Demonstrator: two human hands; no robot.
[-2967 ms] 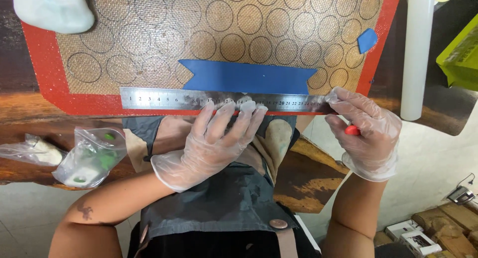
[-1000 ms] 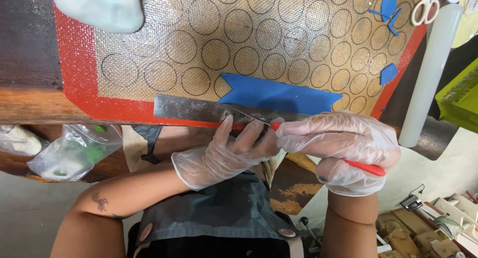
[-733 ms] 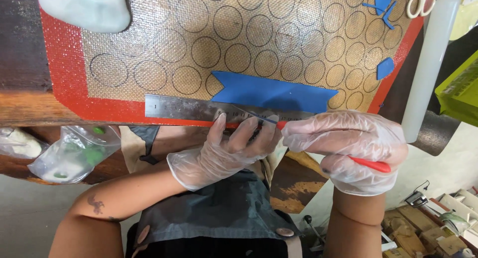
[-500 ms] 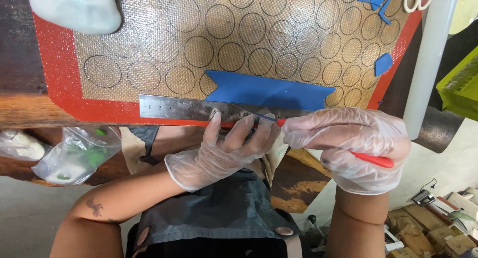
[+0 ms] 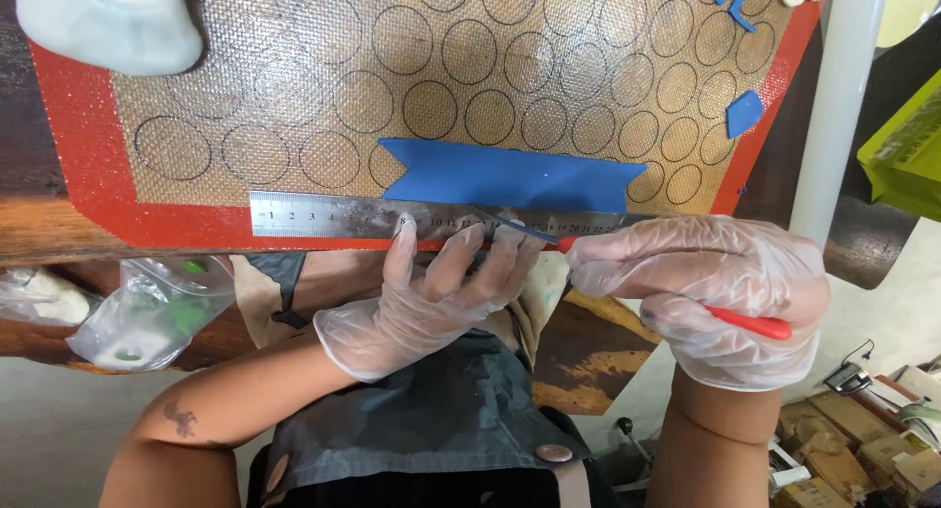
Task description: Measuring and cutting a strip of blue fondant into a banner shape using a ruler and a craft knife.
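Left hand [image 5: 431, 292] in a clear glove, fingers spread flat on the metal ruler [image 5: 392, 217] in the middle of the frame, right hand [image 5: 716, 292] closed around a red-handled knife [image 5: 750, 322], its blade at the lower edge of the blue sheet [image 5: 510, 177] on the red-edged mat [image 5: 88, 165].

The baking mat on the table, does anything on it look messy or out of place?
Mostly tidy. A few small blue scraps lie loose near the baking mat's right edge, away from the blue strip. The left hand pins the metal ruler square to the mat's edge; the right hand holds a red-handled knife.
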